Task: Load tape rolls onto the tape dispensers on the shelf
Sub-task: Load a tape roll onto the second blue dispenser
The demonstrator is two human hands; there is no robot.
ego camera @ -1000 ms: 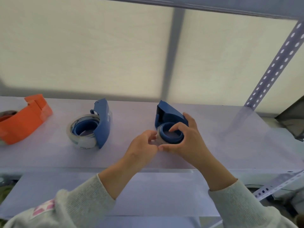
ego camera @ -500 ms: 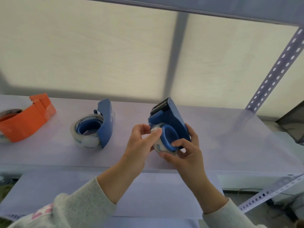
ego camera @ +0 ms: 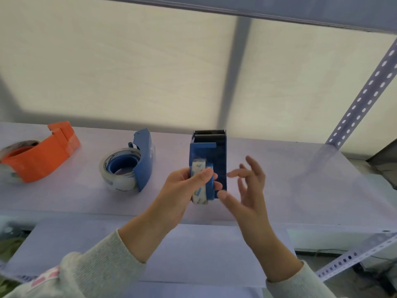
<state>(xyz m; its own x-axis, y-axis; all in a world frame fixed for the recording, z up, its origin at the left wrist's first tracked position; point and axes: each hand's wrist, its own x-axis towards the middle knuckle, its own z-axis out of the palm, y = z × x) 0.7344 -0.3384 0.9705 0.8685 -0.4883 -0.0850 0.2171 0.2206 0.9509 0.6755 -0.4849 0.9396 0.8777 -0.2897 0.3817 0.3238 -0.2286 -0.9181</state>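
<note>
Tape roll sitting on the blue dispenser, held up edge-on over the shelf near centre frame, toothed blade at 12 o'clock. Left hand wrapped round roll and dispenser, thumb across the front. Right hand just beside it at 3 o'clock, fingers spread loose, gripping nothing. Second blue dispenser already loaded with clear tape lying at 9 o'clock, orange dispenser further out that way.
</note>
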